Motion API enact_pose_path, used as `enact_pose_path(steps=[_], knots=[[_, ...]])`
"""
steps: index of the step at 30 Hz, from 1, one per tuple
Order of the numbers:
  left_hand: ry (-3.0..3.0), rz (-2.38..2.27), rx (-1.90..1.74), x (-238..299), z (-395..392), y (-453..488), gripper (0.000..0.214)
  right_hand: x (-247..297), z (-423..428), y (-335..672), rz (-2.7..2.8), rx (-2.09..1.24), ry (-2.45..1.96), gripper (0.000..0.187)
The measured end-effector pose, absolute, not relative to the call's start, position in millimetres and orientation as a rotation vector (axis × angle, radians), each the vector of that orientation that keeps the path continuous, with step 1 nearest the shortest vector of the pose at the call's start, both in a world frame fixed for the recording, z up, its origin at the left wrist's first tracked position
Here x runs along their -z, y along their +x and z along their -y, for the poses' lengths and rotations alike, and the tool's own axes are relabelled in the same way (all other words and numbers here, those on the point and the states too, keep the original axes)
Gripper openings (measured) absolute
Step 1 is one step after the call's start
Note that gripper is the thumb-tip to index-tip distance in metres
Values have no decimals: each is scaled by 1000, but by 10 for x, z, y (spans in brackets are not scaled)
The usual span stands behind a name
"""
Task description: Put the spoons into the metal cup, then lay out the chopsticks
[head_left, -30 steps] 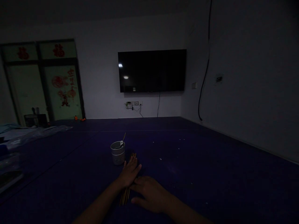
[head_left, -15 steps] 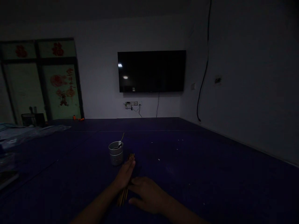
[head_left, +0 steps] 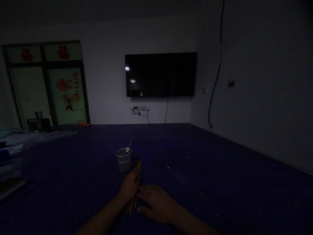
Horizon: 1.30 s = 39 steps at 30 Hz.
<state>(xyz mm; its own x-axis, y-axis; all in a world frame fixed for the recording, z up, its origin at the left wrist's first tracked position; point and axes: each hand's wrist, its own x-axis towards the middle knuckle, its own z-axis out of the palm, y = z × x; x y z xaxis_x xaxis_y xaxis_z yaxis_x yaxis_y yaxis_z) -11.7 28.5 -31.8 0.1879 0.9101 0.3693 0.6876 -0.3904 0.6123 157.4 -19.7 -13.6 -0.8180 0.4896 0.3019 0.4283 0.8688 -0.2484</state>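
A bundle of thin wooden chopsticks (head_left: 132,206) lies on the dark blue surface in front of me, pointing away. My left hand (head_left: 130,183) is closed around its middle from the left, hiding part of it. From the right, my right hand (head_left: 154,201) reaches to the bundle with fingers apart, its fingertips at or very near the sticks. Just beyond my left hand stands a grey cylindrical container (head_left: 124,161), upright, with a thin handle (head_left: 130,143) sticking out of it.
Small white scraps (head_left: 168,167) are scattered to the right. Clear plastic wrapping (head_left: 46,137) and a flat dark object with a pale edge (head_left: 12,187) lie at the left. A television (head_left: 161,75) hangs on the far wall. The room is dim.
My left hand's fingers have curled around the chopsticks; before, they were stretched out along them. My right hand has hardly moved. The whole view has shifted slightly.
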Motion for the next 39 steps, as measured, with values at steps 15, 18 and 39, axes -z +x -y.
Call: enact_pose_path(steps=[15, 18, 39], knots=[[2151, -1560, -1026, 291, -285, -87, 38, 121, 205, 1576, 2683, -245, -703, 39], [2156, -1599, -972, 288, -290, -97, 37, 120, 206, 1576, 2684, -231, -726, 39], [2198, -1613, -945, 225, -260, -130, 32, 129, 186, 1570, 2691, -246, -686, 40]])
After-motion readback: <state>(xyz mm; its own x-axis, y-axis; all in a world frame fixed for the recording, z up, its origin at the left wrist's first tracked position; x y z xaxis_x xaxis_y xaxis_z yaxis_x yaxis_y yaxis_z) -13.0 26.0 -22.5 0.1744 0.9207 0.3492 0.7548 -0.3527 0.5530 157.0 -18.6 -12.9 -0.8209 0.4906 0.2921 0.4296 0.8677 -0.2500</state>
